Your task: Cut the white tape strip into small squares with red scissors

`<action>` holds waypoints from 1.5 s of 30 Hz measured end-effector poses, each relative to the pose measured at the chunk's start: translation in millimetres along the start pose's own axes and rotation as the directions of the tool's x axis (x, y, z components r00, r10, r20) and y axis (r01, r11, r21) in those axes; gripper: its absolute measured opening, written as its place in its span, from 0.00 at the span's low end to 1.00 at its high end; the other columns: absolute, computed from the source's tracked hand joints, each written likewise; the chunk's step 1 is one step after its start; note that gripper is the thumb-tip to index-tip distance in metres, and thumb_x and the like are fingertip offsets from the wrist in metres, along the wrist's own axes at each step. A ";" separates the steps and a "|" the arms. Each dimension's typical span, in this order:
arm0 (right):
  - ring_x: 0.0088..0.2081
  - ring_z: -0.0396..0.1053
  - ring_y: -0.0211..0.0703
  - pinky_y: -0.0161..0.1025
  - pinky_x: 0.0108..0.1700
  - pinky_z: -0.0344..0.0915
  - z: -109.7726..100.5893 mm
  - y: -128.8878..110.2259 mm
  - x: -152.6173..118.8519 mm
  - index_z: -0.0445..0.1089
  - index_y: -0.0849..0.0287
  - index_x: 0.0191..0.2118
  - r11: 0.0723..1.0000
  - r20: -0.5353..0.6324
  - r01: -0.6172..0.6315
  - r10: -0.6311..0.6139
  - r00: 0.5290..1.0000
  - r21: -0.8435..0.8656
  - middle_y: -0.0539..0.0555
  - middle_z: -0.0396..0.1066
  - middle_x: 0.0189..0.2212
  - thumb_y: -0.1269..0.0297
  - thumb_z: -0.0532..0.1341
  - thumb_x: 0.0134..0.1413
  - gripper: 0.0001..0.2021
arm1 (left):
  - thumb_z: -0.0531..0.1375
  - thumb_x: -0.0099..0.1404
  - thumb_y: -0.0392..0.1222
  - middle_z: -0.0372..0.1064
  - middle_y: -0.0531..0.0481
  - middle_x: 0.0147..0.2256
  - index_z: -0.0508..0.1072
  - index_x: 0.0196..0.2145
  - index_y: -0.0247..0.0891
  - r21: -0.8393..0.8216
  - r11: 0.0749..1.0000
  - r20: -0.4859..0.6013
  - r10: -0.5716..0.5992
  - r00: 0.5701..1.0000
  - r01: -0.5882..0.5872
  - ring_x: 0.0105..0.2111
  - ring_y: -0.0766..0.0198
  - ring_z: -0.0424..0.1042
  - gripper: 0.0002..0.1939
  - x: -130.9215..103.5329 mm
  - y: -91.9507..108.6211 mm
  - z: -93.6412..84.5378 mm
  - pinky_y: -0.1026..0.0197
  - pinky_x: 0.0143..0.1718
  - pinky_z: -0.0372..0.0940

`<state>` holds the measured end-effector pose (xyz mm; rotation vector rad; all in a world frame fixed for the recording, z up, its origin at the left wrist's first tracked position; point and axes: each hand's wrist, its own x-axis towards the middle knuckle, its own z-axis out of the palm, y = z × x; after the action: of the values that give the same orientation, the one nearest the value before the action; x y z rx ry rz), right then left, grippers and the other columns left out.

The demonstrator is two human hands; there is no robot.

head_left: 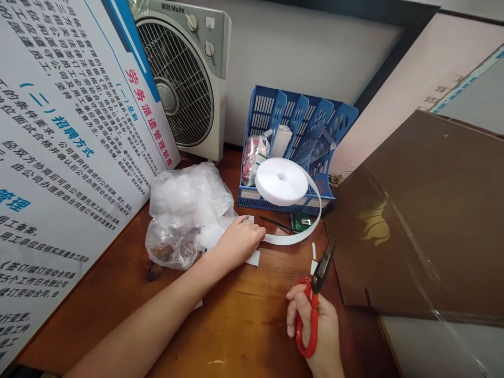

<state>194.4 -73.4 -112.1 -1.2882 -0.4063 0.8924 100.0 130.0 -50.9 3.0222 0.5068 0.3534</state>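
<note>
My right hand (315, 325) is closed around the red handles of a pair of scissors (314, 304). The dark blades point up and away, pressed close together. My left hand (242, 239) is closed, knuckles up, at the end of a white tape strip (291, 239). Its fingertips are mostly hidden. From there the strip curves right and up to a flat white tape roll (281, 181), which rests at the front of a blue file rack. Small white cut pieces (254, 258) lie beside and under my left hand. Another white scrap (314, 266) is near the scissor blades.
A crumpled clear plastic bag (185, 210) sits left of my left hand. Behind are the blue file rack (287, 202), holding packets, and a box fan (220, 100). A printed board (79, 173) leans at left; a brown panel (425, 226) stands at right. A green item (302, 222) lies before the rack.
</note>
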 end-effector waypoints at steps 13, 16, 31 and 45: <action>0.16 0.61 0.31 0.30 0.17 0.55 19.9 -13.5 8.3 0.74 0.66 0.43 0.992 -0.228 0.108 -0.121 0.966 -0.066 0.60 0.79 0.33 0.49 0.68 0.55 0.22 | 0.58 0.71 0.36 0.76 0.51 0.38 0.74 0.40 0.39 -0.632 0.768 -0.059 -0.181 0.982 0.103 0.38 0.61 0.74 0.05 -36.7 29.0 -49.3 0.61 0.41 0.66; 0.15 0.59 0.31 0.29 0.17 0.55 31.3 -23.5 14.3 0.74 0.66 0.45 0.994 -0.180 0.096 -0.104 0.978 -0.051 0.54 0.75 0.22 0.50 0.68 0.55 0.22 | 0.57 0.72 0.38 0.77 0.52 0.38 0.75 0.40 0.39 -0.737 0.660 -0.035 -0.255 0.966 0.147 0.38 0.63 0.75 0.06 -40.1 28.3 -49.9 0.62 0.41 0.66; 0.18 0.65 0.34 0.30 0.19 0.58 56.8 -27.3 59.7 0.71 0.62 0.31 0.965 -0.276 0.243 -0.261 0.925 -0.101 0.47 0.70 0.20 0.58 0.74 0.49 0.15 | 0.58 0.68 0.34 0.72 0.44 0.46 0.73 0.38 0.39 -0.584 0.808 -0.276 -0.291 0.916 0.081 0.48 0.57 0.72 0.03 -48.6 8.0 -51.1 0.54 0.52 0.65; 0.18 0.63 0.34 0.32 0.21 0.57 36.4 -40.7 49.3 0.71 0.60 0.32 0.950 -0.335 0.301 -0.311 0.890 -0.081 0.45 0.69 0.16 0.63 0.73 0.50 0.11 | 0.50 0.70 0.30 0.72 0.42 0.47 0.65 0.42 0.38 -0.266 0.955 0.158 -0.094 0.983 0.134 0.55 0.51 0.69 0.08 -58.9 30.0 -16.5 0.35 0.67 0.42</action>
<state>212.8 -13.0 -74.4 -1.3292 -0.3317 0.3843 51.5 82.6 -44.7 2.7101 0.5656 0.1798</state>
